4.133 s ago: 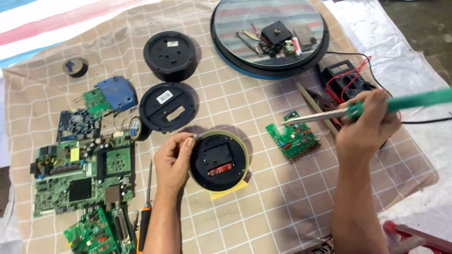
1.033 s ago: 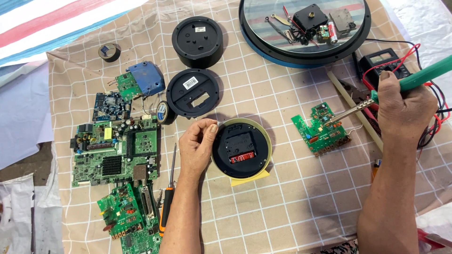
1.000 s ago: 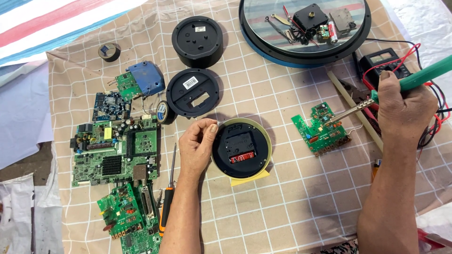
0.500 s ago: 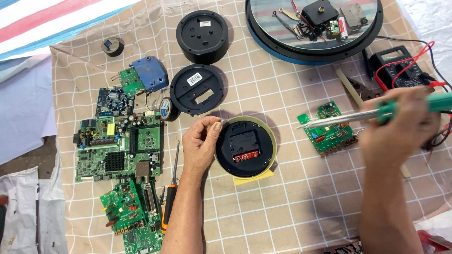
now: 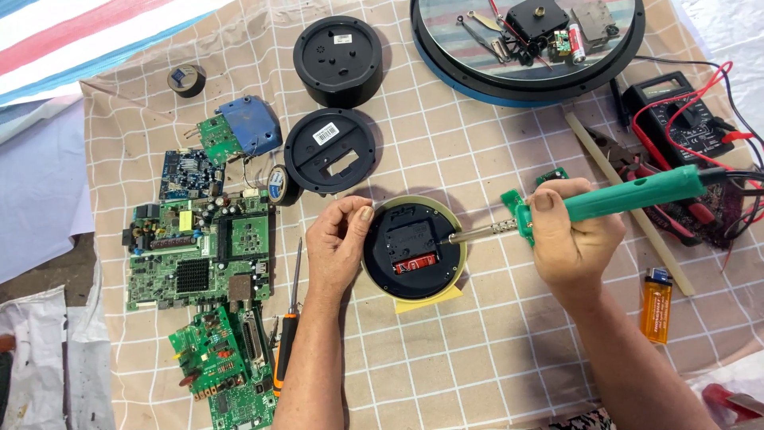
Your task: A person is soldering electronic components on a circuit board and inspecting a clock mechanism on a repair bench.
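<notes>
Three round black clock backs on the cloth: one under the soldering tip, one beside the tape, one further up. One big blue-rimmed clock face. Five green circuit boards at left, the largest here. One soldering iron, one multimeter, one orange lighter, one screwdriver.
</notes>
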